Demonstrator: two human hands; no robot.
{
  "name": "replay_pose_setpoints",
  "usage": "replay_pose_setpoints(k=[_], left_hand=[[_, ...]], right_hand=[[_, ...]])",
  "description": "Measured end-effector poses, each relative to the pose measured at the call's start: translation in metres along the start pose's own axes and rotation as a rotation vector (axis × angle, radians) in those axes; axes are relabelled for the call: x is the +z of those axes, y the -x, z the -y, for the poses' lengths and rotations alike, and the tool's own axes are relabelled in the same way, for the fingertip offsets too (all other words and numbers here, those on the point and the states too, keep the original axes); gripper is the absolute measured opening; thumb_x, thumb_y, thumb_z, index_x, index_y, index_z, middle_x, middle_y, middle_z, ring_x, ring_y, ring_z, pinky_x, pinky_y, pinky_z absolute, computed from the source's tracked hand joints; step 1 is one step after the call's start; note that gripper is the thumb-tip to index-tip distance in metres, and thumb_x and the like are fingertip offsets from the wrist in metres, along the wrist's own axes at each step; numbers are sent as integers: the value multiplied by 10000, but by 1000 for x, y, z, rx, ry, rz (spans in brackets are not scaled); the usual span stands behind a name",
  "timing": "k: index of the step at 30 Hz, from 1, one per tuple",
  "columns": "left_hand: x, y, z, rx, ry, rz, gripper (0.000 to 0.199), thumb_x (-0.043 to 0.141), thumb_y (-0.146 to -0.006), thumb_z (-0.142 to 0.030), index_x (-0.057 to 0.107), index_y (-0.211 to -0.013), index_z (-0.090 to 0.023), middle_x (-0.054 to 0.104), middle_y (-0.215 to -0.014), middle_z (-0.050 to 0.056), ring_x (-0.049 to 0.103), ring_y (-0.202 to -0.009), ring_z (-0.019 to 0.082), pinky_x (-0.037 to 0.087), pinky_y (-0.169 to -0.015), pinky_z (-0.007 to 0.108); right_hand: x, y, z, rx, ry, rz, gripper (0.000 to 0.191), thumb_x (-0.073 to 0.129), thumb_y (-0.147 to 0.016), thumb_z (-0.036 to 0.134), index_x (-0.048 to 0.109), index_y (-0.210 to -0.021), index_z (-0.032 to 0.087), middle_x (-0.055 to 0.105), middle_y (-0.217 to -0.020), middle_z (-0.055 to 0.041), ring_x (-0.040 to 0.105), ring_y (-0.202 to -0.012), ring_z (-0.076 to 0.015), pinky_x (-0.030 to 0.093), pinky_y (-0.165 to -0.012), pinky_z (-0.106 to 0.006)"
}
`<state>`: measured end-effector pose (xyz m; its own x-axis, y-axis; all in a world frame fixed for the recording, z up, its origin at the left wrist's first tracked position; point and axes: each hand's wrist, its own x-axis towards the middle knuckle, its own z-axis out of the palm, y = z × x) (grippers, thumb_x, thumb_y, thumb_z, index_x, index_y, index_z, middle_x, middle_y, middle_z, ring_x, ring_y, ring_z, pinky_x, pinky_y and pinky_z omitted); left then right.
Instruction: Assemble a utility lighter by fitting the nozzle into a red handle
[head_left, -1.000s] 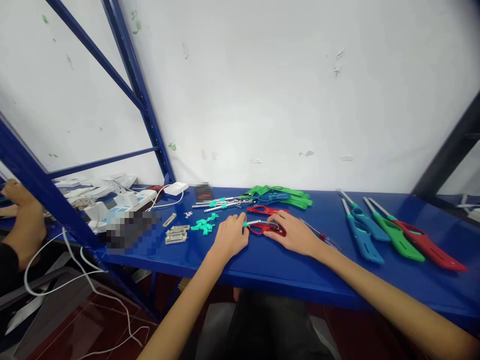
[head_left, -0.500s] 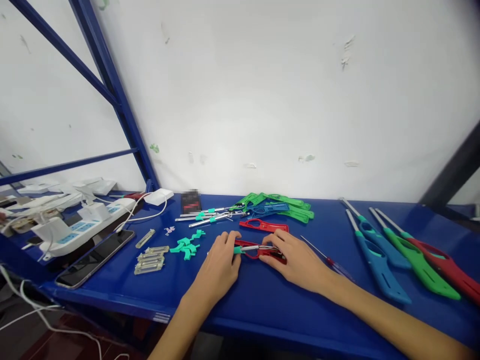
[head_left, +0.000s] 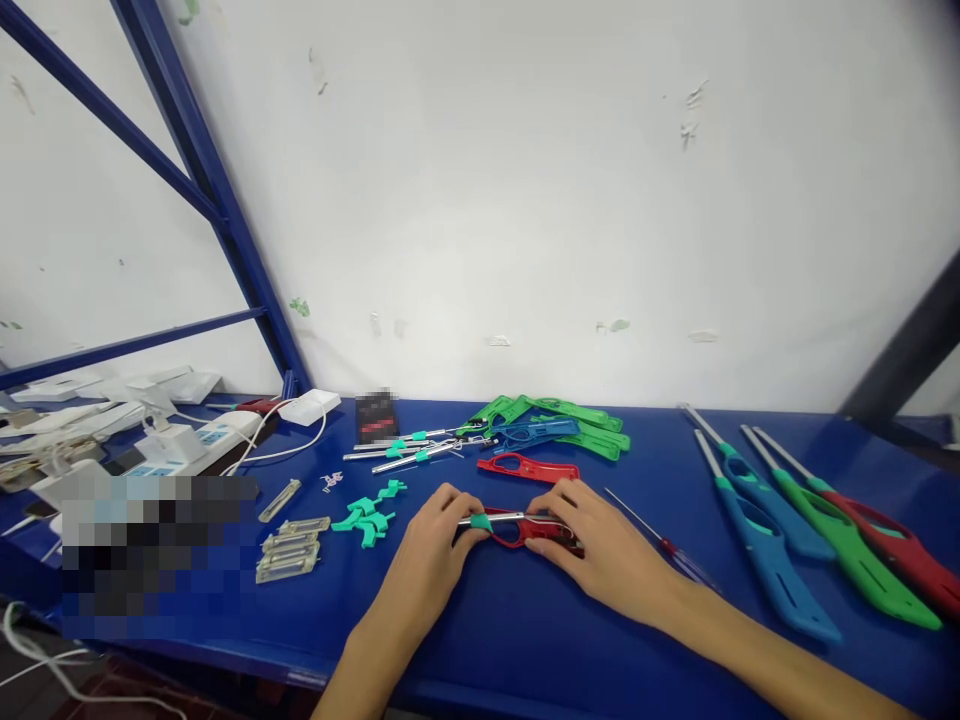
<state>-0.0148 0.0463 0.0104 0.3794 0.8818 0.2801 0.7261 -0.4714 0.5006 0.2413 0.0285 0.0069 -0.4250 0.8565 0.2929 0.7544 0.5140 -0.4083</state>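
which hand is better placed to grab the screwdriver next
Probably the right hand: the screwdriver lies close beside it. The left hand, pinching the metal tube, is farther off. The right would first need to open its grip on the red casing.

Worn on the head; looks forward and down from above the near edge of the blue tabletop [head_left: 517, 620]. Stands near enough to take in left hand [head_left: 435, 540] and right hand [head_left: 589, 530] with both forearms. Reaches past the far edge to the white wall [head_left: 480, 200]. Crops the near right corner.
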Motion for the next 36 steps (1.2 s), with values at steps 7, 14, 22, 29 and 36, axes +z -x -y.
replay_pose_setpoints(k=[7, 14, 22, 29, 36], left_hand=[[1, 1, -2, 32, -44, -7, 231, 663, -1054, -342, 687, -1220, -183, 695, -1264, 88, 700, -1073, 221, 614, -942, 436], [3, 1, 3, 54, -24, -23, 210, 667, -1051, -331, 696, -1197, -183, 696, -1276, 89, 696, -1110, 229, 607, -973, 452], [6, 1, 9, 84, -43, -5, 260, 664, -1054, -345, 684, -1262, -190, 702, -1276, 92, 702, -1126, 240, 608, -984, 468], [8, -1, 15, 109, -33, 11, 249, 655, -1060, -354, 690, -1251, -199, 701, -1280, 93, 701, -1118, 233, 611, -975, 454], [4, 0, 16, 136, 13, 8, 272, 655, -1060, -362, 680, -1275, -198, 698, -1294, 96, 699, -1136, 241, 606, -990, 468]], right_hand=[[1, 3, -2, 29, -47, 17, 298, 653, -1056, 409, 667, -1266, 199, 678, -1263, -84, 682, -1080, -232, 591, -950, -462], [-6, 3, -1, 46, -96, 40, 278, 653, -1057, 383, 670, -1267, 201, 674, -1288, -87, 672, -1135, -245, 578, -992, -483], [-12, 4, 4, 64, -126, 29, 280, 657, -1054, 396, 679, -1249, 196, 681, -1281, -86, 674, -1142, -248, 575, -996, -488], [-11, 4, 3, 57, -125, 26, 289, 652, -1057, 407, 679, -1256, 199, 680, -1290, -89, 673, -1147, -250, 573, -1002, -491], [-13, 4, 1, 35, -139, 21, 307, 659, -1052, 426, 678, -1253, 194, 682, -1283, -89, 680, -1125, -245, 584, -981, -480]])
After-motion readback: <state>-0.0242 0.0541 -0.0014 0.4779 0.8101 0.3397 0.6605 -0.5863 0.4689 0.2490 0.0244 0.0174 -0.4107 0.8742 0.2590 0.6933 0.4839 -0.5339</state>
